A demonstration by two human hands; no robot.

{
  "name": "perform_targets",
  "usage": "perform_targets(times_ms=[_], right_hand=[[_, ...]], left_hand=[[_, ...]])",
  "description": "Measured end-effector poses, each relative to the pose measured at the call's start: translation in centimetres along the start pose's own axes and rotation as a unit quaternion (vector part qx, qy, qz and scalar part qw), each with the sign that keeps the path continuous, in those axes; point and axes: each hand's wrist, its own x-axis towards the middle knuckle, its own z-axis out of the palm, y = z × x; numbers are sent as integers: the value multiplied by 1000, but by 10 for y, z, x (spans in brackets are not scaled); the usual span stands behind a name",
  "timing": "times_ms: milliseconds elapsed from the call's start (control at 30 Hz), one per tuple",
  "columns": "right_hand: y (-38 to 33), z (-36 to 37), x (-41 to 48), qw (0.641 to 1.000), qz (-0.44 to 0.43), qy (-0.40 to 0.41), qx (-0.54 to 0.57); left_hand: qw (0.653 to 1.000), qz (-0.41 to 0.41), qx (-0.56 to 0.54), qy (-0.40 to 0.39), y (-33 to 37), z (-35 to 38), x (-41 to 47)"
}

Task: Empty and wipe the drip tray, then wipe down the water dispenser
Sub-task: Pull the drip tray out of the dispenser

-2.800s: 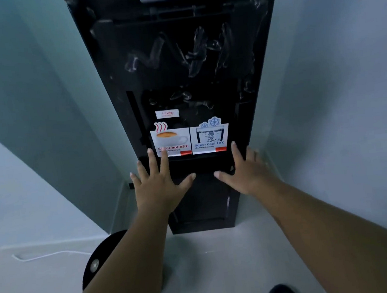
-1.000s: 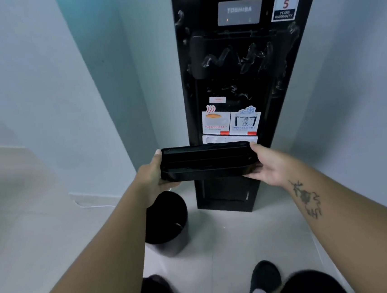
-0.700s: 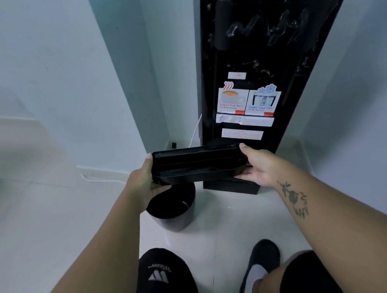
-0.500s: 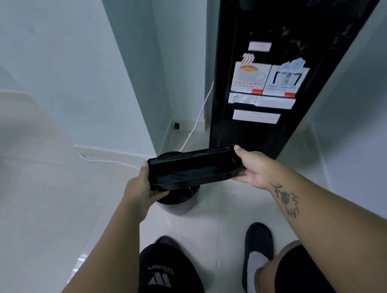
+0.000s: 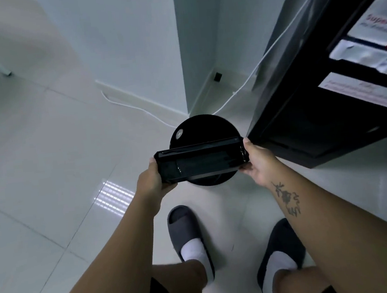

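Observation:
A long black drip tray (image 5: pixel 201 161) is held level over a round black bin (image 5: pixel 203 128) on the floor. My left hand (image 5: pixel 149 181) grips the tray's left end and my right hand (image 5: pixel 257 161) grips its right end. The tray's open top faces up, and its inside looks dark and glossy. The tall black water dispenser (image 5: pixel 325 100) stands at the right, with white labels on its front. Only its lower part is in view.
A white cable (image 5: pixel 136 105) runs along the skirting and up behind the dispenser. A wall corner juts out behind the bin. My feet in grey slippers (image 5: pixel 187 239) stand on pale floor tiles below the tray. A thin white furniture leg (image 5: pixel 7 73) is at the far left.
Both hands took the drip tray out of the dispenser and carried it down and to the left, over the black bin. My view has tilted down toward the floor.

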Motion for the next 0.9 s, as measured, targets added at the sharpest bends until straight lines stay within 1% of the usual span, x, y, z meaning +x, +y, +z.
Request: perform_targets(times_ms=[100,233,333,400,467,633,800,900], right_hand=[[7,6,24,1000,2,4,-11],[13,9,48,999,30,-15,-2],[16,12,54,998,55,-23,5],[17,15,55,998,62,-23,7],[18,16,54,998,66,-16,-2],[34,4,65,997,60,41,-37],[30,6,65,994,32,47,-89],[28,7,62,992,10,60,-106]], left_hand=[[1000,-6,2,14,-10,1,17],[999,-11,14,28,-20,1,29],[997,-7,37,73,-20,-3,34],[992,11,76,97,-16,-6,36],[989,32,86,113,-15,-6,38],[985,81,105,114,-23,18,45],[968,165,123,142,-12,31,45],[963,165,148,156,-7,37,46]])
